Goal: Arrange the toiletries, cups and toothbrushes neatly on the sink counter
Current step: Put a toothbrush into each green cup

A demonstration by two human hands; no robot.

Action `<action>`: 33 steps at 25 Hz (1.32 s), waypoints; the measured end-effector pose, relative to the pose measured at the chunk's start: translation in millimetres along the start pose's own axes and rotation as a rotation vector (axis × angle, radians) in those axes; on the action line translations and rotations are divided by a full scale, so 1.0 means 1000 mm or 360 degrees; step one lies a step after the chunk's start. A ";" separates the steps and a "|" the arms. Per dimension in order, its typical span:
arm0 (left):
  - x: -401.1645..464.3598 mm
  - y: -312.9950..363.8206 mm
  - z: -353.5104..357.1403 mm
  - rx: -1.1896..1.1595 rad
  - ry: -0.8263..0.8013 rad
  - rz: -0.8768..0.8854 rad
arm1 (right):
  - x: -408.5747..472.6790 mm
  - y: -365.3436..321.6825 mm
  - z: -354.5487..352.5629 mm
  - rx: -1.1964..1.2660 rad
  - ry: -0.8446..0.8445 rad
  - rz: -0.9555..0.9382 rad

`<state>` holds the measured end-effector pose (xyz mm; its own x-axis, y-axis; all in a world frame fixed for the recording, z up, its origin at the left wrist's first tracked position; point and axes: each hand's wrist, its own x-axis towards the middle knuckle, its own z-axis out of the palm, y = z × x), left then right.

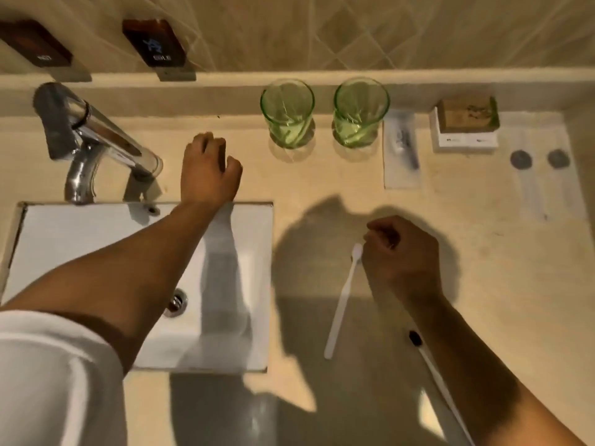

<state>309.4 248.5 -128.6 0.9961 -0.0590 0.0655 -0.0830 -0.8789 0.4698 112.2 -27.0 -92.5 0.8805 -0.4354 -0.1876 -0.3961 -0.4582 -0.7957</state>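
**Toothbrush pinch near the head: risk of a swing or a drop**

Your right hand point(399, 252) is curled shut, fingers pinching the white toothbrush point(343, 297) right at its head end, with the handle trailing back toward you over the worktop point(499, 284). Holding it that far from the middle, the long handle could pivot or slip when you lift. If you carry it toward the green glass cups point(287, 114) point(360, 112), a swinging handle could knock one over (they stand close together by the back ledge). A second toothbrush with a dark head point(415, 338) lies just beside your right forearm, partly under it; a wrist sweep could push it off the front edge.

Your left hand point(209, 169) sits knuckles-up by the faucet point(96, 140), past the sink basin point(80, 252), fingers curled; I cannot tell whether it holds anything. Left arm reaches across the basin, so a dropped item there would land in the bowl.

Sachets point(402, 149) and a small boxed item point(467, 123) sit at the right rear, well apart from both hands.
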 end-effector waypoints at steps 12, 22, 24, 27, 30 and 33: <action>-0.161 0.116 0.052 0.0254 -0.0254 0.0191 | -0.092 0.066 -0.110 -0.0928 -0.0731 0.0292; -0.164 0.118 0.054 0.0158 -0.0149 0.0179 | -0.124 0.076 -0.089 -0.1080 -0.0722 0.0229; -0.162 0.119 0.053 0.0151 -0.0128 0.0153 | -0.123 0.075 -0.090 -0.1119 -0.0717 0.0196; -0.161 0.118 0.054 0.0147 -0.0101 0.0153 | -0.114 0.072 -0.090 -0.1001 -0.0674 0.0197; -0.161 0.114 0.057 0.0145 -0.0115 0.0172 | -0.090 0.064 -0.086 -0.0693 -0.0583 0.0206; -0.159 0.112 0.060 0.0183 -0.0106 0.0170 | -0.056 0.045 -0.078 -0.0427 -0.0506 0.0150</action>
<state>143.9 130.9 -138.9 0.9819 -0.1830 0.0497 -0.1886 -0.9141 0.3589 24.9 -84.2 -73.0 0.8569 -0.2439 -0.4541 -0.4957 -0.6312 -0.5965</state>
